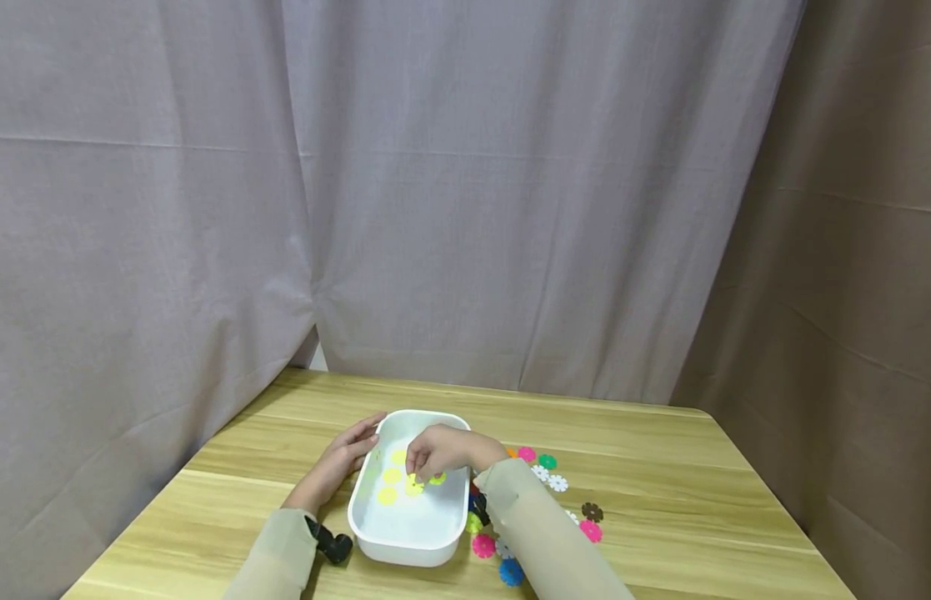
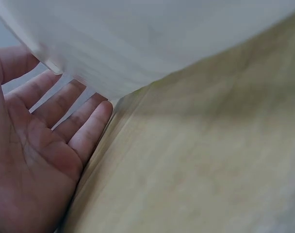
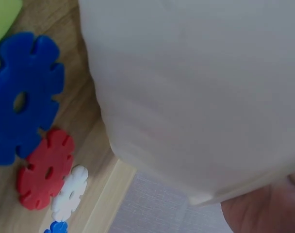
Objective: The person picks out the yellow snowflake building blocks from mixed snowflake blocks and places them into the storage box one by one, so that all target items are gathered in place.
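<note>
A white plastic basin (image 1: 408,533) stands on the table, with several yellow snowflake discs (image 1: 387,496) lying on its floor. My right hand (image 1: 438,450) reaches over the right rim into it and pinches a yellow snowflake disc (image 1: 415,486) between thumb and fingertips, low inside the basin. In the right wrist view the basin wall (image 3: 186,97) hides most of that hand. My left hand (image 1: 345,458) rests along the basin's left side, thumb near the rim. Its fingers (image 2: 65,104) are spread and nearly straight against the outer wall in the left wrist view.
Loose snowflake discs lie right of the basin, partly under my right sleeve: pink (image 1: 483,546), blue (image 1: 511,572), white (image 1: 558,482), green (image 1: 548,461) and brown (image 1: 593,512). Close to the basin wall are a blue disc (image 3: 40,107) and a red disc (image 3: 40,179). Grey curtains (image 1: 465,208) hang behind the table.
</note>
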The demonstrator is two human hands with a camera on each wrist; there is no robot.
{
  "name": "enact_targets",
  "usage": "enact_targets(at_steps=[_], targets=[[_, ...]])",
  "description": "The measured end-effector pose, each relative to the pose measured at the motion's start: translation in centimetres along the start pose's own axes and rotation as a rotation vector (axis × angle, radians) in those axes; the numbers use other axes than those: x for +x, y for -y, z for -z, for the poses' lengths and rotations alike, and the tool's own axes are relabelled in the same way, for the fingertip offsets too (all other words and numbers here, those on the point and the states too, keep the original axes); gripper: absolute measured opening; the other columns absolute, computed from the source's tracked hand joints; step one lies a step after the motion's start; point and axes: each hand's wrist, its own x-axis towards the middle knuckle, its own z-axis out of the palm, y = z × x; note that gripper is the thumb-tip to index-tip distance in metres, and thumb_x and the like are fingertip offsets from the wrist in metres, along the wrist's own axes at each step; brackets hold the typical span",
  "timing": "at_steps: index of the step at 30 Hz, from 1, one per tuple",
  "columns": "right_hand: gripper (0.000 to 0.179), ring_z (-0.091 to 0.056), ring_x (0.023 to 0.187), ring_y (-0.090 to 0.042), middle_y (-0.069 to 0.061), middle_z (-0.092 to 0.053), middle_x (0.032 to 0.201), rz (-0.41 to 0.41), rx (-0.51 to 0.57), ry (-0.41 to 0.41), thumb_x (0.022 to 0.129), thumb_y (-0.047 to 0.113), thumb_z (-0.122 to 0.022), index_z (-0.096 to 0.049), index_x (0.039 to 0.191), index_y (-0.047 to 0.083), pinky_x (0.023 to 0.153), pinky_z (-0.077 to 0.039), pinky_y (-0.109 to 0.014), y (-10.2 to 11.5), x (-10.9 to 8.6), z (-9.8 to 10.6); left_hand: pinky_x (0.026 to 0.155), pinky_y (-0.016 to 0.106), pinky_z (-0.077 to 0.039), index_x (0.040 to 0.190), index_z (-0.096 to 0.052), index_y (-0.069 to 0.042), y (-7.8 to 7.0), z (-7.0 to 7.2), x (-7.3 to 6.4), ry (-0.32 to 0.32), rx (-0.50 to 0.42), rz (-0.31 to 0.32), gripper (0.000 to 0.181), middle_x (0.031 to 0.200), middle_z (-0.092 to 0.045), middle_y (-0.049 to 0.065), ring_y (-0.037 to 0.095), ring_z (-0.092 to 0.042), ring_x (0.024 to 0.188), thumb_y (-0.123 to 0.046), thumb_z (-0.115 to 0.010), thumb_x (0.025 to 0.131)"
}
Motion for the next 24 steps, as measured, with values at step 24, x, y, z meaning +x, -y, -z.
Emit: enact_targets(at_steps=[24], targets=[[0.007, -0.060, 0.065, -0.002, 0.011, -0.067, 0.074, 0.037, -0.059, -0.031, 0.087, 0.010, -0.077, -0.073, 0.087, 0.015, 0.059, -0.053, -0.019, 0.04, -0.17, -0.27, 0.104, 0.037, -0.048, 0.156, -0.036, -0.009, 0.00, -0.02, 0.18, -0.009, 0.026, 0.008, 0.057, 0.153, -0.041, 0.024, 0.037, -0.046, 0.137, -0.022, -0.052, 0.103]])
